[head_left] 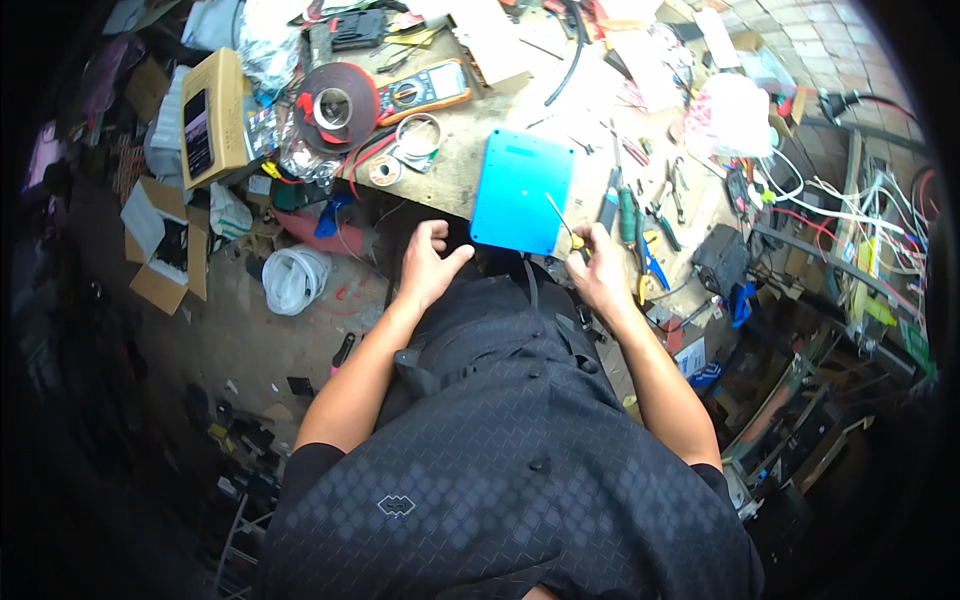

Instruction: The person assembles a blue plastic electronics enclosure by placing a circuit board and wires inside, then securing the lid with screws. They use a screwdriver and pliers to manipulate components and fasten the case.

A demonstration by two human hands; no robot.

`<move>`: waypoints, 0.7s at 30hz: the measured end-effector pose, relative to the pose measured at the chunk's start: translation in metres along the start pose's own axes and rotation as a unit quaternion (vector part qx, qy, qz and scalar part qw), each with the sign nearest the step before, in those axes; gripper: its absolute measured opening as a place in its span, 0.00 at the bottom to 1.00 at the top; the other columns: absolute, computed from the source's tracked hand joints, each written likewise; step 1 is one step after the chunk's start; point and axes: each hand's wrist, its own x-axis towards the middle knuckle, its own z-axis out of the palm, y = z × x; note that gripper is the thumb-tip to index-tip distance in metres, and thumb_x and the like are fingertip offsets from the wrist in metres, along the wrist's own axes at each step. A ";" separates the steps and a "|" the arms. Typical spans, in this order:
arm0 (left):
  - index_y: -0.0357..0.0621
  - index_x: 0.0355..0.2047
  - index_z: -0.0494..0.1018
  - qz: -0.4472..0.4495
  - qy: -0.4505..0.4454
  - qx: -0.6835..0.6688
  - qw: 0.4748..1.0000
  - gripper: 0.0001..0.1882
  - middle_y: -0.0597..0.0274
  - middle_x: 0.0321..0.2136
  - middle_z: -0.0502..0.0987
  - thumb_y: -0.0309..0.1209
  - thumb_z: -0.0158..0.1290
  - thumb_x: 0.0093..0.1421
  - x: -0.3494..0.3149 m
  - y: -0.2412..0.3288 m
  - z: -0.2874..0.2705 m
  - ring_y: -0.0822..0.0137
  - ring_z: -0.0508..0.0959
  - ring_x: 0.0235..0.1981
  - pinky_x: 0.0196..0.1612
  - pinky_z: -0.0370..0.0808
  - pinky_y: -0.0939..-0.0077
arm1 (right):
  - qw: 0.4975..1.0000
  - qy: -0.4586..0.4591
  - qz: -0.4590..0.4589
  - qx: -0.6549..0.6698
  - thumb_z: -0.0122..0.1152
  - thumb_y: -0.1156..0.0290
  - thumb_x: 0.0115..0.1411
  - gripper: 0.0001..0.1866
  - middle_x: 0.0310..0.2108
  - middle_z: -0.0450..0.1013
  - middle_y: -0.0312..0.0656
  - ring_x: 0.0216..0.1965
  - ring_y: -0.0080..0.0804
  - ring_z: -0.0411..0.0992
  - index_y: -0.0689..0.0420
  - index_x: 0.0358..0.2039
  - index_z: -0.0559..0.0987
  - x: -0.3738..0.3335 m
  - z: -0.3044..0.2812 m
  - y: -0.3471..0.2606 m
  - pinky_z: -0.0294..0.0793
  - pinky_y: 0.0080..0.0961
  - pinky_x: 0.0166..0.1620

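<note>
A flat blue plastic panel (522, 185) with small holes along its rim lies at the table's front edge. My right hand (602, 272) is closed around the handle of a screwdriver (557, 212). Its thin shaft slants up and left over the panel's lower right part; I cannot tell whether the tip touches it. Just off the panel's lower left corner is my left hand (432, 268), with nothing in it, fingers loosely bent and thumb apart. Right of the panel lie a green-handled screwdriver (628, 215) and pliers with blue and yellow handles (653, 268).
On the table's left are a large dark tape roll (338, 108), an orange multimeter (425, 88) and a solder spool (385, 170). A cardboard box (213, 120) with a phone on it stands farther left. Tangled wires (850, 205) hang at the right. A white bucket (296, 280) sits below the table.
</note>
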 end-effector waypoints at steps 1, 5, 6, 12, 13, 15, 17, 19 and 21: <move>0.37 0.58 0.73 0.063 0.035 0.070 0.995 0.35 0.49 0.55 0.79 0.39 0.75 0.56 0.000 0.015 -0.001 0.58 0.82 0.52 0.56 0.80 0.63 | 0.999 0.024 -0.042 -0.006 0.69 0.71 0.64 0.14 0.41 0.83 0.50 0.44 0.43 0.83 0.61 0.49 0.83 -0.009 -0.012 0.012 0.81 0.36 0.50; 0.41 0.63 0.71 0.311 0.039 0.155 0.937 0.40 0.49 0.63 0.75 0.38 0.75 0.53 0.012 0.063 0.008 0.44 0.73 0.66 0.69 0.70 0.54 | 0.989 0.009 -0.041 -0.141 0.69 0.67 0.63 0.16 0.42 0.82 0.50 0.44 0.51 0.82 0.55 0.50 0.86 -0.049 -0.047 0.007 0.81 0.41 0.48; 0.42 0.66 0.69 0.334 0.013 0.190 0.923 0.43 0.50 0.66 0.72 0.38 0.75 0.52 0.013 0.078 0.013 0.45 0.69 0.69 0.71 0.68 0.53 | 0.988 0.036 -0.083 -0.129 0.69 0.66 0.63 0.16 0.41 0.82 0.50 0.42 0.51 0.83 0.54 0.51 0.85 -0.055 -0.047 0.008 0.82 0.42 0.46; 0.48 0.78 0.56 0.347 -0.123 0.341 0.865 0.64 0.53 0.80 0.54 0.52 0.78 0.47 0.045 0.101 0.054 0.49 0.48 0.82 0.82 0.44 0.47 | 0.981 0.011 -0.082 -0.175 0.68 0.70 0.61 0.12 0.41 0.77 0.49 0.37 0.56 0.81 0.55 0.45 0.80 -0.063 -0.037 -0.007 0.82 0.48 0.40; 0.48 0.79 0.56 0.351 -0.127 0.338 0.864 0.64 0.53 0.80 0.54 0.53 0.77 0.47 0.048 0.100 0.054 0.48 0.48 0.82 0.82 0.44 0.47 | 0.980 0.011 -0.082 -0.180 0.67 0.71 0.61 0.11 0.42 0.76 0.49 0.37 0.55 0.81 0.55 0.44 0.81 -0.061 -0.034 -0.011 0.82 0.48 0.40; 0.49 0.79 0.56 0.357 -0.131 0.331 0.864 0.64 0.52 0.80 0.53 0.53 0.77 0.47 0.051 0.096 0.052 0.48 0.48 0.82 0.82 0.45 0.47 | 0.977 0.000 -0.087 -0.196 0.66 0.72 0.61 0.10 0.42 0.75 0.50 0.37 0.55 0.81 0.57 0.43 0.81 -0.054 -0.028 -0.012 0.82 0.48 0.40; 0.50 0.79 0.55 0.361 -0.132 0.332 0.862 0.65 0.52 0.80 0.53 0.55 0.76 0.47 0.053 0.090 0.051 0.46 0.47 0.82 0.81 0.45 0.44 | 0.972 -0.009 -0.108 -0.207 0.66 0.72 0.61 0.09 0.41 0.73 0.51 0.37 0.55 0.80 0.58 0.41 0.80 -0.048 -0.021 -0.020 0.82 0.47 0.40; 0.51 0.79 0.56 0.360 -0.119 0.344 0.859 0.64 0.52 0.80 0.53 0.56 0.76 0.47 0.054 0.087 0.045 0.45 0.47 0.82 0.81 0.46 0.42 | 0.967 -0.018 -0.150 -0.207 0.66 0.73 0.60 0.09 0.39 0.72 0.52 0.37 0.55 0.79 0.60 0.39 0.79 -0.036 -0.014 -0.041 0.81 0.48 0.40; 0.50 0.80 0.53 0.376 -0.111 0.342 0.854 0.66 0.52 0.81 0.52 0.58 0.75 0.48 0.056 0.081 0.051 0.47 0.47 0.82 0.81 0.45 0.44 | 0.955 -0.032 -0.214 -0.202 0.60 0.73 0.64 0.05 0.37 0.71 0.52 0.39 0.54 0.77 0.60 0.37 0.77 -0.028 -0.008 -0.048 0.80 0.46 0.42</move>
